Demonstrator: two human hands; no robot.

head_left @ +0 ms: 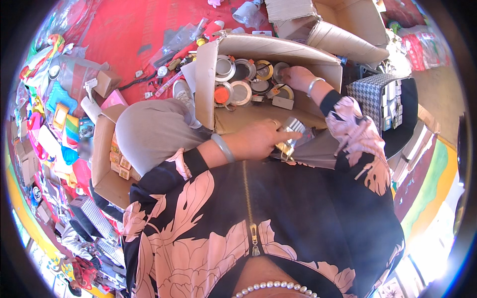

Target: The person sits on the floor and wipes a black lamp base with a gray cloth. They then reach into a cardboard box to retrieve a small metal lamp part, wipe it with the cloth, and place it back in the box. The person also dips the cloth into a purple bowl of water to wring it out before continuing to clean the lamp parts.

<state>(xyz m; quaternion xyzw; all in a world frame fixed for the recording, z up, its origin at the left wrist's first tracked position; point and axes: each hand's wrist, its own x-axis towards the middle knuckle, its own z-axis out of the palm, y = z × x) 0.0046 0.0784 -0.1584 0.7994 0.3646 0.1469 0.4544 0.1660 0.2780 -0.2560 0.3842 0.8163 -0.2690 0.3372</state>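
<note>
Downlights in carton; shoe left of it

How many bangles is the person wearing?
2: a pale bangle on the left wrist and a silvery bangle on the right wrist. Sleeves might hide more.

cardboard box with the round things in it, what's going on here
A person's right hand reaches into the cardboard box, touching a grey round fitting; whether it grips it is unclear. The left hand holds a shiny silver-and-gold item at the box's near side. Other round fittings lie inside.
</note>
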